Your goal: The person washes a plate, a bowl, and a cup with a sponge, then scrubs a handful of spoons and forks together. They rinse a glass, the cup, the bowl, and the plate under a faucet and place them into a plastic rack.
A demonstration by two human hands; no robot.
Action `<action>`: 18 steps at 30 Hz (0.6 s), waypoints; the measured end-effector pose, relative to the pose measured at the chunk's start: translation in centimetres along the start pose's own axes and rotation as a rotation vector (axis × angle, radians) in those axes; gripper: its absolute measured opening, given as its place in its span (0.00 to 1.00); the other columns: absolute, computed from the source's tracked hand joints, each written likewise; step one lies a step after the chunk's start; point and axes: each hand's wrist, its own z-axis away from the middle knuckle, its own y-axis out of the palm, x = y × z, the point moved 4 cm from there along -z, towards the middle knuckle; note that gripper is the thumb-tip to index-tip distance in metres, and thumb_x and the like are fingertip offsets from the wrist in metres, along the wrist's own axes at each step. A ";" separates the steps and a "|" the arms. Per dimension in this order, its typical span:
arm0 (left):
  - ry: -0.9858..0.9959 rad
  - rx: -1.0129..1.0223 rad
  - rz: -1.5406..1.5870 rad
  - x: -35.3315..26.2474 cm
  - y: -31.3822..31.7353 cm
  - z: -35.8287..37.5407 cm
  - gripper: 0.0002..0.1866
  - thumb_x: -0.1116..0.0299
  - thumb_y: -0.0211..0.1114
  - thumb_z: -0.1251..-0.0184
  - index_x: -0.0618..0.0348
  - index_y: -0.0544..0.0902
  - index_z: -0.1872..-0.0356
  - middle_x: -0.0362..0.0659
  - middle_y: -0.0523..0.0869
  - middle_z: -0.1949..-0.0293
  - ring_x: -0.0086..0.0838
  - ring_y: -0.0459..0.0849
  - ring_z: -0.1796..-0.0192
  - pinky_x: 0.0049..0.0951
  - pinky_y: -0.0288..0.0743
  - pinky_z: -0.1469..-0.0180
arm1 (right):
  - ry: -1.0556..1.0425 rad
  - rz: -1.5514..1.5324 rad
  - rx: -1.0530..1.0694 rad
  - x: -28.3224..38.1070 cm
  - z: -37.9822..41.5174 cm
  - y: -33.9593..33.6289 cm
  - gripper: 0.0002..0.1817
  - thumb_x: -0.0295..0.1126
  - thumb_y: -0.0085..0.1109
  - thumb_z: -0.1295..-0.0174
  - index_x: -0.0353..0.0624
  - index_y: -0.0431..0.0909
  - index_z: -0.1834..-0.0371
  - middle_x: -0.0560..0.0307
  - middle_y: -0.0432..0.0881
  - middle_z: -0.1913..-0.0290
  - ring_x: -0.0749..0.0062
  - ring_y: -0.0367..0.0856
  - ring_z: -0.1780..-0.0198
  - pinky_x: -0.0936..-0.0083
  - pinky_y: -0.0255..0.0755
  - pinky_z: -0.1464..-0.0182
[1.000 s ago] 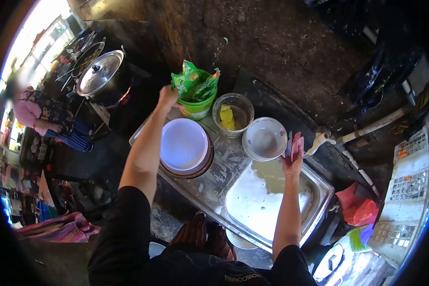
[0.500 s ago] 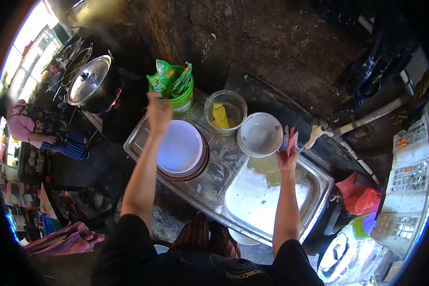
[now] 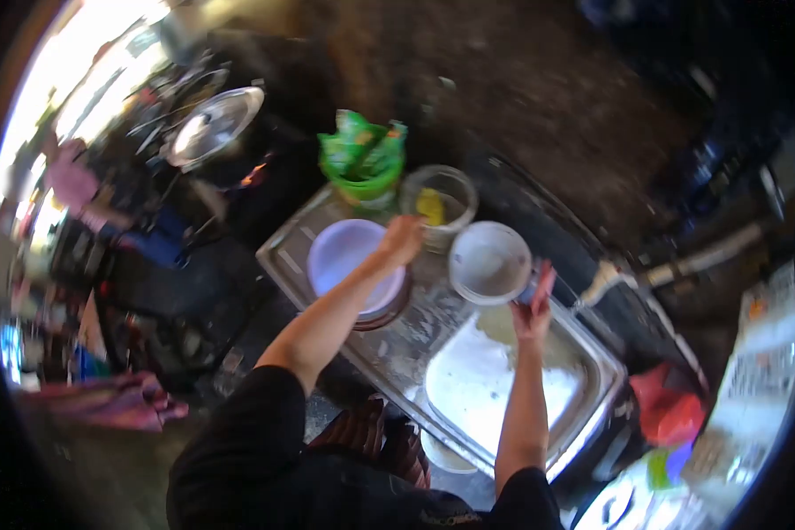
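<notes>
My left hand [image 3: 404, 238] is over the sink top, between the pale lavender basin [image 3: 349, 261] and the clear round tub [image 3: 458, 190] with a yellow cloth-like piece [image 3: 430, 206] in it. Its fingers are smeared by motion. My right hand [image 3: 533, 309] is at the right side of the white bowls [image 3: 490, 262], which look stacked. Between its thumb and straight fingers sits a pale blue-grey thing [image 3: 528, 290], too blurred for me to tell what it is. Below that hand, the sink basin [image 3: 605, 375] holds white, sudsy water.
A green bucket [image 3: 362, 187] with green plastic packets stands at the counter's back left corner. A tap [image 3: 599, 284] juts in behind the sink. Far left, a lidded pot [image 3: 216, 128] sits over flames, with a person [image 3: 88, 190] near it. A red plastic bag [image 3: 667, 406] lies to the right.
My left hand has moved right, from the green bucket across to beside the clear tub. My right hand remains by the white bowls. The whole view has shifted and blurred.
</notes>
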 end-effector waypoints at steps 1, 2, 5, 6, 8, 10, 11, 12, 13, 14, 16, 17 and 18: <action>-0.066 0.037 -0.212 -1.1 -0.9 0.0 0.10 0.71 0.49 0.39 0.64 0.79 0.70 0.55 0.81 0.74 0.44 0.81 0.71 0.37 0.74 0.71 | 0.119 -0.145 -0.057 -0.9 -0.6 -3.9 0.27 0.43 0.44 0.38 0.52 0.57 0.35 0.63 0.57 0.33 0.60 0.54 0.32 0.41 0.50 0.38; -0.124 -0.036 -0.257 -0.6 -0.5 0.5 0.18 0.63 0.44 0.34 0.68 0.77 0.69 0.57 0.81 0.70 0.47 0.81 0.64 0.43 0.73 0.66 | 0.111 -0.079 -0.066 -0.8 -0.7 -4.0 0.28 0.43 0.45 0.39 0.52 0.57 0.35 0.62 0.58 0.33 0.60 0.54 0.33 0.40 0.51 0.39; -0.195 -0.339 0.403 -6.0 -2.3 5.4 0.18 0.54 0.45 0.33 0.61 0.72 0.65 0.53 0.79 0.73 0.44 0.80 0.70 0.41 0.72 0.71 | 0.093 0.215 0.090 2.0 -0.3 -1.6 0.33 0.49 0.48 0.43 0.56 0.56 0.34 0.68 0.57 0.32 0.67 0.50 0.31 0.44 0.50 0.38; -0.082 -0.345 0.320 -8.5 -2.3 6.7 0.11 0.64 0.55 0.42 0.61 0.71 0.65 0.51 0.79 0.76 0.45 0.81 0.70 0.42 0.73 0.70 | 0.059 0.201 -0.016 2.6 -1.4 -5.6 0.34 0.49 0.51 0.44 0.56 0.55 0.33 0.68 0.57 0.32 0.69 0.49 0.31 0.47 0.52 0.39; -0.085 -0.147 0.212 -10.8 0.8 7.8 0.09 0.71 0.59 0.52 0.61 0.72 0.68 0.52 0.79 0.76 0.45 0.81 0.68 0.42 0.74 0.68 | 0.114 0.259 -0.204 4.9 -0.4 -4.0 0.32 0.48 0.54 0.45 0.54 0.61 0.37 0.69 0.61 0.34 0.71 0.59 0.36 0.60 0.60 0.43; -0.030 -0.092 0.425 -12.8 5.4 8.0 0.07 0.72 0.57 0.51 0.62 0.74 0.71 0.53 0.80 0.76 0.43 0.82 0.70 0.40 0.75 0.70 | -0.003 0.425 -0.245 7.3 -1.5 -7.8 0.32 0.49 0.56 0.46 0.50 0.63 0.39 0.65 0.68 0.39 0.72 0.70 0.45 0.72 0.65 0.47; -0.023 -0.069 0.561 -13.9 7.2 7.8 0.06 0.72 0.55 0.50 0.64 0.74 0.72 0.53 0.80 0.76 0.41 0.82 0.72 0.39 0.75 0.72 | -0.002 0.427 -0.238 7.9 -1.6 -7.9 0.32 0.49 0.56 0.46 0.50 0.63 0.39 0.65 0.68 0.39 0.72 0.70 0.45 0.72 0.65 0.47; -0.155 0.096 0.771 -15.6 8.4 7.8 0.06 0.72 0.54 0.50 0.64 0.75 0.72 0.51 0.80 0.77 0.39 0.82 0.74 0.36 0.75 0.76 | 0.011 0.514 -0.367 9.0 -1.0 -8.3 0.30 0.49 0.57 0.46 0.46 0.67 0.42 0.63 0.72 0.43 0.72 0.73 0.49 0.75 0.66 0.49; -0.286 0.264 0.978 -17.7 9.5 7.9 0.07 0.72 0.53 0.49 0.64 0.75 0.72 0.49 0.80 0.77 0.37 0.82 0.77 0.34 0.74 0.80 | 0.023 0.602 -0.496 10.4 -0.3 -8.7 0.29 0.48 0.58 0.46 0.43 0.71 0.45 0.60 0.76 0.47 0.71 0.76 0.53 0.78 0.67 0.51; -0.373 0.361 0.977 -18.4 12.5 7.4 0.08 0.72 0.54 0.50 0.66 0.76 0.71 0.49 0.79 0.80 0.37 0.82 0.75 0.36 0.75 0.78 | 0.024 0.603 -0.490 11.5 0.0 -8.5 0.29 0.48 0.58 0.46 0.43 0.71 0.45 0.60 0.76 0.47 0.71 0.76 0.53 0.78 0.67 0.51; -0.562 0.542 1.066 -20.2 18.2 6.7 0.11 0.69 0.52 0.46 0.64 0.78 0.67 0.48 0.80 0.78 0.36 0.82 0.71 0.39 0.75 0.70 | -0.133 1.389 -0.452 15.3 0.4 -7.2 0.26 0.49 0.54 0.44 0.34 0.76 0.54 0.49 0.80 0.56 0.64 0.78 0.58 0.71 0.68 0.53; -0.669 0.630 1.158 -21.3 20.2 6.5 0.13 0.66 0.49 0.43 0.62 0.78 0.64 0.48 0.81 0.73 0.35 0.82 0.69 0.39 0.76 0.64 | -0.156 1.649 -0.442 16.4 0.8 -6.3 0.24 0.47 0.50 0.41 0.33 0.78 0.60 0.42 0.80 0.61 0.53 0.78 0.60 0.64 0.68 0.56; -0.664 0.627 1.159 -22.3 21.9 5.6 0.13 0.66 0.49 0.43 0.62 0.78 0.64 0.48 0.81 0.73 0.35 0.82 0.69 0.39 0.76 0.64 | -0.162 1.650 -0.438 16.4 1.8 -2.7 0.24 0.47 0.50 0.41 0.33 0.78 0.60 0.42 0.80 0.61 0.53 0.78 0.60 0.64 0.68 0.56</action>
